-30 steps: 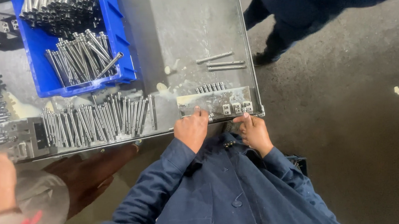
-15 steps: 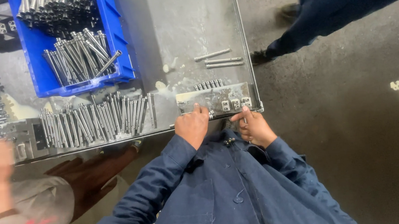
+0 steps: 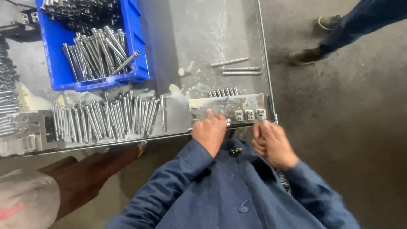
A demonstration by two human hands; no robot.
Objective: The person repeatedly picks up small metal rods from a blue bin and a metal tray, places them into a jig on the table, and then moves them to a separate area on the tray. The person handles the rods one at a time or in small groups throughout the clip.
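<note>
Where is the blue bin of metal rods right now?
The blue bin sits at the upper left on the metal table, just behind the row of rods.

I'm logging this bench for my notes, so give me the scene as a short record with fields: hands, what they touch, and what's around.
left hand: rests on the metal fixture plate at the table's near edge
right hand: closed by the table corner, just below the plate; contents cannot be seen
table: grey metal, rimmed
row of bolts: laid side by side, left of the plate
blue bin: holds more bolts
loose bolts: three, beyond the plate
</note>
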